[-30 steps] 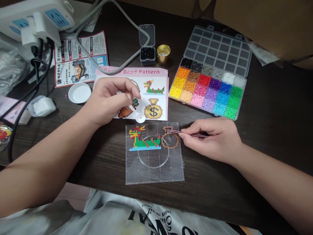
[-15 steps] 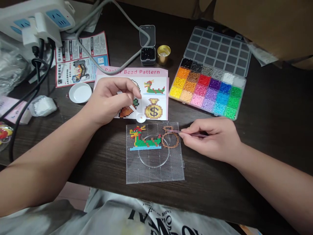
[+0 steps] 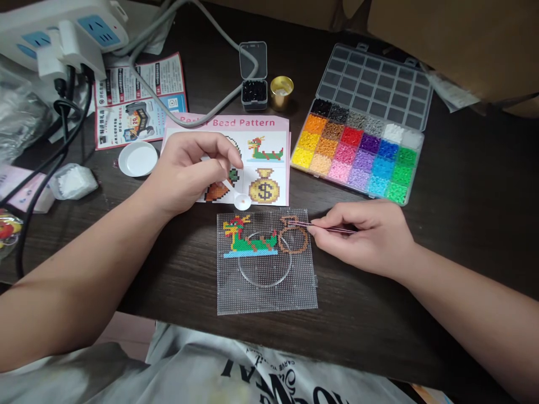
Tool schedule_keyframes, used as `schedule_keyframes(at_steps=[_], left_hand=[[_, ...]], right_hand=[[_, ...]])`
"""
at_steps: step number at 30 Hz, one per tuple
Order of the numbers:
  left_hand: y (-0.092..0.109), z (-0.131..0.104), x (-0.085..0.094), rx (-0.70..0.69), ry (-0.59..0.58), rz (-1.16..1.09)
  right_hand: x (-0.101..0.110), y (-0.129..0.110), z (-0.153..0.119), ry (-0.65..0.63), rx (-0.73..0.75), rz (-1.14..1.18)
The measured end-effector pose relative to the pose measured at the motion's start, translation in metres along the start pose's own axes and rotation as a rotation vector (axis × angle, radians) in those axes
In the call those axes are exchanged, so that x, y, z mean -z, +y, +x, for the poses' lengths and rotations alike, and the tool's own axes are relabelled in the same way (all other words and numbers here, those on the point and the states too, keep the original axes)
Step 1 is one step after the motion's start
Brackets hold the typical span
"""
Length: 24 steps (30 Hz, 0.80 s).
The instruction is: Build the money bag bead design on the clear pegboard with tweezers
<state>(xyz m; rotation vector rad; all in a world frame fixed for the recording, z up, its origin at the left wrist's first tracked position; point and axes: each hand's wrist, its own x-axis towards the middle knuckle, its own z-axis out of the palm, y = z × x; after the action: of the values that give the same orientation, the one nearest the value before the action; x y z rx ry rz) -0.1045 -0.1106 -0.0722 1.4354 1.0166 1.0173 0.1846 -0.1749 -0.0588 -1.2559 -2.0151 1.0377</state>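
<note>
My left hand (image 3: 197, 171) pinches a small white spoon (image 3: 241, 201) over the pattern sheet (image 3: 269, 122), just beyond the pegboard; a tiny brownish bit lies in its bowl. In my right hand (image 3: 366, 238) are thin tweezers (image 3: 332, 228), their tips at the neck of a brown bead outline (image 3: 293, 250) shaped like a bag. Left of that outline on the clear pegboard (image 3: 265, 300) is a green, red and yellow bead dragon (image 3: 252, 244) above a light blue row. Whether the tweezers hold a bead is too small to tell.
An open bead case (image 3: 357, 151) lies at the right. Behind the sheet stand a small box of black beads (image 3: 254, 91) and a gold cup (image 3: 282, 101). A white lid (image 3: 138, 159), leaflet (image 3: 138, 84), cables and power strip (image 3: 84, 33) occupy the left.
</note>
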Motion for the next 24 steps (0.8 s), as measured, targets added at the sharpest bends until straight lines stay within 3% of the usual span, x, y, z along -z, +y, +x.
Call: schedule_keyframes(at_steps=[24], left_hand=[[0.0001, -0.0004, -0.0006, -0.004, 0.005, 0.019]], right_hand=[[0.0010, 0.0009, -0.0005, -0.001, -0.007, 0.006]])
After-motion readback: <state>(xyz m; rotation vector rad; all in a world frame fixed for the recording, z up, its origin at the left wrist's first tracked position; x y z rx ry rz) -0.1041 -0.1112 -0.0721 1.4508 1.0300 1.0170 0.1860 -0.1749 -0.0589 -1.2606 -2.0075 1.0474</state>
